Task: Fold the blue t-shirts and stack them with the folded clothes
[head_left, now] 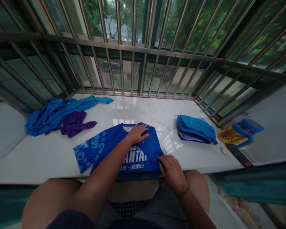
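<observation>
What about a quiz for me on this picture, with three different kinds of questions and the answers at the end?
1. True or false: the purple cloth lies to the left of the blue shirt in the picture.
2. Which of the person's hands lies near the shirt's collar?
A) the right hand
B) the left hand
C) neither hand
3. Fill in the missing word: between the shirt and the yellow and blue container there is a folded ____ of clothes.

Key: 1. True. 2. B, the left hand; the right hand is at the shirt's edge. 3. Pile.
</observation>
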The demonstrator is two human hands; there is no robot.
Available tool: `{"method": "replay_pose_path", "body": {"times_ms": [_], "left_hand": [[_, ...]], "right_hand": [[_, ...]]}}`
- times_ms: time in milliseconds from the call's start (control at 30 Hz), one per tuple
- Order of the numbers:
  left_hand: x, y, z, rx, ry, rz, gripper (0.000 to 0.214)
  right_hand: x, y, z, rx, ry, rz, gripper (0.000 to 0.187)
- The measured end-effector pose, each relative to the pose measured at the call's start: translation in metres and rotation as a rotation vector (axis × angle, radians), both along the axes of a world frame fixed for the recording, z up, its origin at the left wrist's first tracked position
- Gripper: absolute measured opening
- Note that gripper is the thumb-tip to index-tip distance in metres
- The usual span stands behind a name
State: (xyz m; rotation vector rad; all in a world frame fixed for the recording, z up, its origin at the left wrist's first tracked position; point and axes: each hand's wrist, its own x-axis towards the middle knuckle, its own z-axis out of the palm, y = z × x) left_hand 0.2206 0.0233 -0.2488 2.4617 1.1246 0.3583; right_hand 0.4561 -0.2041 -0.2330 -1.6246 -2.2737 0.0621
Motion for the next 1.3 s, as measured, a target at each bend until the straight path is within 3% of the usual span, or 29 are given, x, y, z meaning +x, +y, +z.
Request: {"method": "replay_pose_path", "body": {"times_ms": [133, 400, 633, 867, 1067, 1200, 1300], "left_hand": [[-0.001, 0.004, 0.001, -0.048, -0.009, -0.003, 0.06], [-0.002, 0.005, 0.001, -0.041, 0.019, -0.024, 0.069], [-0.003, 0.004, -0.001, -0.01, 0.031, -0.035, 0.074], [-0.003, 0.004, -0.003, -0.005, 0.026, -0.032, 0.074], [-0.004, 0.004, -0.002, -0.004, 0.025, -0.033, 0.072], [-0.003, 0.003, -0.003, 0.007, 0.018, -0.027, 0.071], [-0.003, 0.002, -0.004, 0.018, 0.016, -0.021, 0.071]], "right_hand": [[0.024, 0.0, -0.008, -0.011, 0.027, -0.12, 0.026], [0.022, 0.021, -0.021, -0.056, 0.101, -0.256, 0.026], [0.043, 0.016, -0.023, 0.003, 0.127, -0.375, 0.031], [0.031, 0.017, -0.018, 0.039, 0.088, -0.201, 0.026], [0.035, 0.026, -0.023, 0.073, 0.038, -0.286, 0.028], [0.012, 0.026, -0.027, 0.158, 0.02, -0.209, 0.046], [-0.018, 0.023, -0.032, 0.077, -0.081, -0.118, 0.06]]}}
